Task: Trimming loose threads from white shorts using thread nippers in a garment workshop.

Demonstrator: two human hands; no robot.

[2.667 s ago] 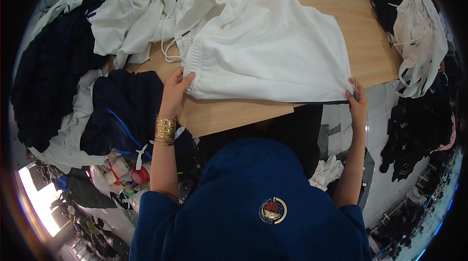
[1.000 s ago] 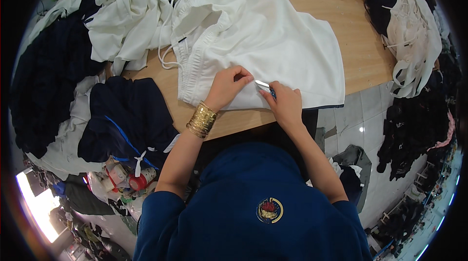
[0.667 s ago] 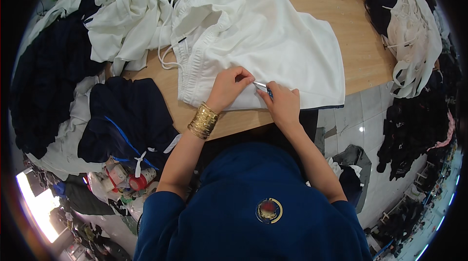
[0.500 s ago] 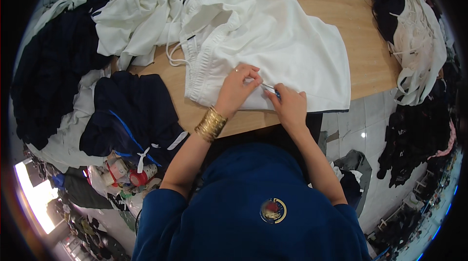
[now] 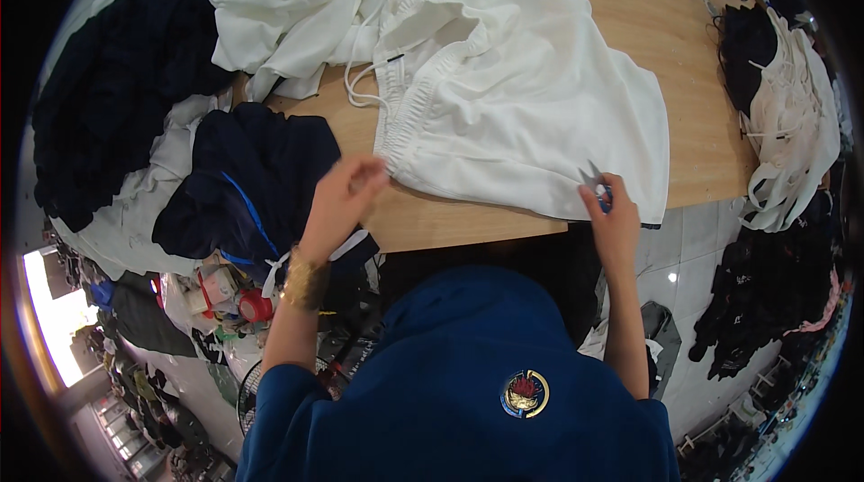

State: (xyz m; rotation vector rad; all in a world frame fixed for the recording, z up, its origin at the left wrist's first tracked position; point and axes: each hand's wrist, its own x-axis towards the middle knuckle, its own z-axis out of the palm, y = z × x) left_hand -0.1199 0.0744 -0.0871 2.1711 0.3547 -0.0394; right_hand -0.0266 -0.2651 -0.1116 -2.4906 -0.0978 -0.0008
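White shorts (image 5: 540, 95) with a gathered elastic waistband (image 5: 409, 117) and a white drawstring (image 5: 360, 90) lie spread on the wooden table. By their lower right edge, my right hand (image 5: 616, 221) grips small thread snips (image 5: 596, 183). The snips' pointed blades are apart and aim up and away over the fabric. My left hand (image 5: 342, 198), with a gold bracelet on the wrist, hovers left of the waistband near the table's front edge. Its fingers look bent but are smeared by motion, so whether they hold anything is unclear.
Piled white garments (image 5: 297, 14) and dark navy clothes (image 5: 126, 95) cover the table's left side. Navy shorts with blue piping (image 5: 256, 162) hang over the near edge. Cream garments (image 5: 792, 113) hang at the right, above the tiled floor (image 5: 688, 257).
Both hands have come off the white shorts' lower edge and parted. The left has moved left and toward me; the right, with the snips, has moved right. The view has shifted slightly.
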